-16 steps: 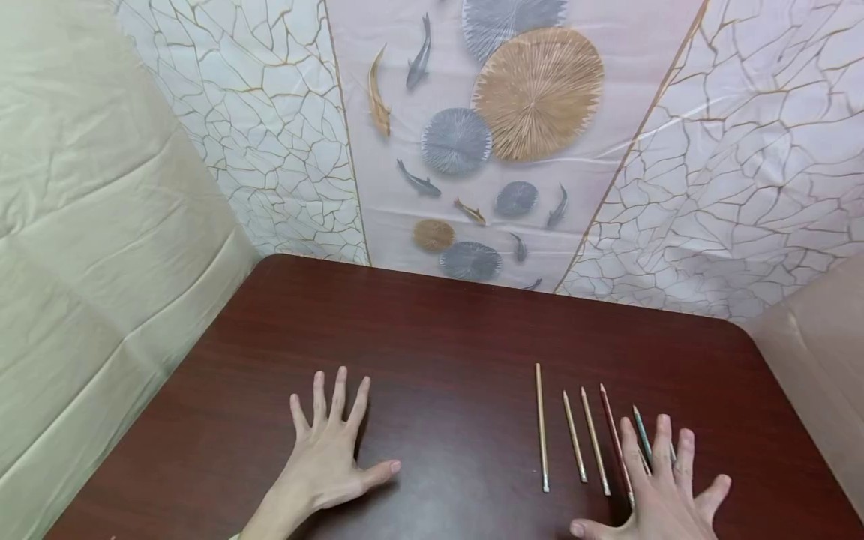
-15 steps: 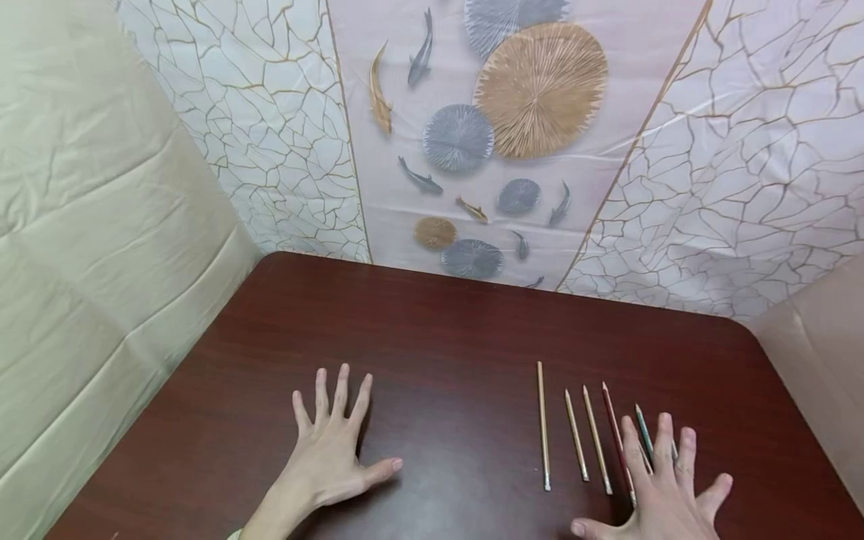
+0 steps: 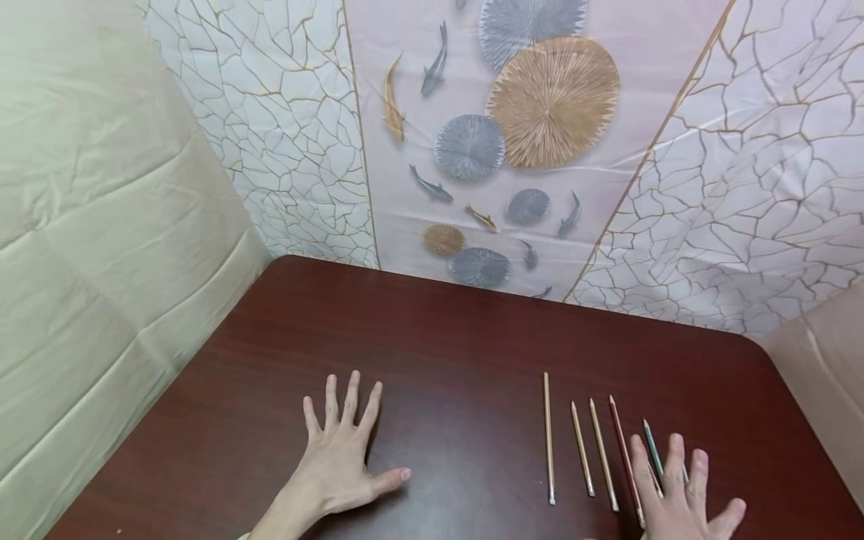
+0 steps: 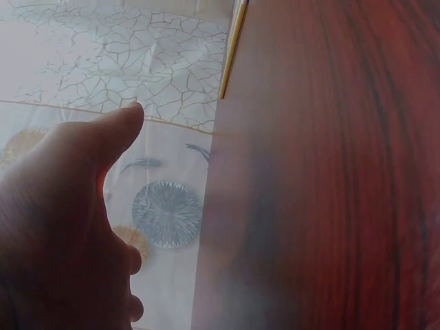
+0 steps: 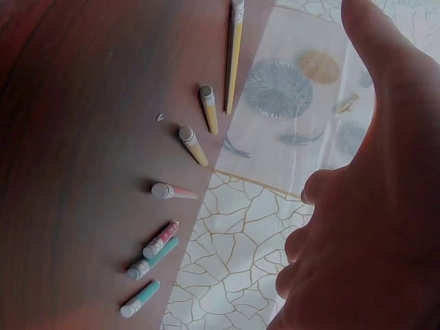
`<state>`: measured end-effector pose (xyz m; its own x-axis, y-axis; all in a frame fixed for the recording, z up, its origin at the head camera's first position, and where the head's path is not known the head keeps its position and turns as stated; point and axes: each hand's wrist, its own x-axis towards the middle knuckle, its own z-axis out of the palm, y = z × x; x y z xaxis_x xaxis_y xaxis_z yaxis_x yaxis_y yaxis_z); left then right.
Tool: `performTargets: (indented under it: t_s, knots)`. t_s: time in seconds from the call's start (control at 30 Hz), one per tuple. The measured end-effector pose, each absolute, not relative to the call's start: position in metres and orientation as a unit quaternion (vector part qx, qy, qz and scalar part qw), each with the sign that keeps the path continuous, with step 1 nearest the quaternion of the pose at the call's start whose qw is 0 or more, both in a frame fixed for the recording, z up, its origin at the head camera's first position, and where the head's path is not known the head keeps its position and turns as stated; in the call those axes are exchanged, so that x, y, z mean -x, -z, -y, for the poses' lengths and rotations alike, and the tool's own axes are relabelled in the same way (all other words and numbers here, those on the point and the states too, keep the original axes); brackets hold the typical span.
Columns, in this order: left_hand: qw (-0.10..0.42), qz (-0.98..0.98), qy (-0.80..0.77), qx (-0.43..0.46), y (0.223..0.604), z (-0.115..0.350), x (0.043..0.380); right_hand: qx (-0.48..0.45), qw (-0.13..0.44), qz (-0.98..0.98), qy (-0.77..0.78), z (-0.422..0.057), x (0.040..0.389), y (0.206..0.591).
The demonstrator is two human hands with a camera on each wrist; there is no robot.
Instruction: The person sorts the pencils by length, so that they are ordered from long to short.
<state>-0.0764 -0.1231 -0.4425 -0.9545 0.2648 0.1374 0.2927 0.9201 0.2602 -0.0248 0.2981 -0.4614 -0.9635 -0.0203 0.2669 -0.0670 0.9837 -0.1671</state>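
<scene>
My left hand [image 3: 340, 461] is spread at the left of the dark red-brown table, palm down, with nothing in its grasp. At the right, my right hand [image 3: 682, 506] is also spread, its fingers over part of a row of pencils. A long yellow pencil [image 3: 549, 442] lies leftmost, then two shorter yellow pencils [image 3: 583, 450], a red pencil [image 3: 626, 459] and a teal pencil [image 3: 652, 448]. In the right wrist view, another red pencil [image 5: 161, 240] lies against a teal pencil [image 5: 152, 258], with a second teal one [image 5: 139, 299] beside them. White-ended erasers face me.
The table [image 3: 439, 337] has a rounded far edge. A patterned cloth [image 3: 472, 210] with fish and round leaves hangs behind it, and a cream cloth [image 3: 121, 225] hangs along the left side. A tiny pale scrap [image 5: 160, 117] lies near the pencils.
The head view has shifted slightly, so the table, pencils and hands appear a little lower and farther right. Both hands stay spread in nearly the same places; the pencils have not moved.
</scene>
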Motion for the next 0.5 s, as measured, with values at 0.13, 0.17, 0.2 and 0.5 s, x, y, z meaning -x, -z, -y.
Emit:
performTargets:
  t_s: [0.13, 0.17, 0.2, 0.5]
  knots:
    - [0.035, 0.978, 0.143, 0.147, 0.444, 0.119, 0.074, -0.005, 0.153, 0.984, -0.092, -0.300, 0.018, 0.463]
    - [0.034, 0.978, 0.143, 0.146, 0.444, 0.118, 0.074, -0.003, 0.162, 0.982, -0.093, -0.300, 0.017, 0.462]
    - [0.037, 0.979, 0.141, 0.145, 0.444, 0.118, 0.074, 0.000, 0.167, 0.982, -0.091, -0.298, 0.017, 0.461]
    - [0.059, 0.978, 0.150, 0.132, 0.435, 0.113, 0.078, -0.006, 0.149, 0.983, -0.102, -0.296, 0.026, 0.441]
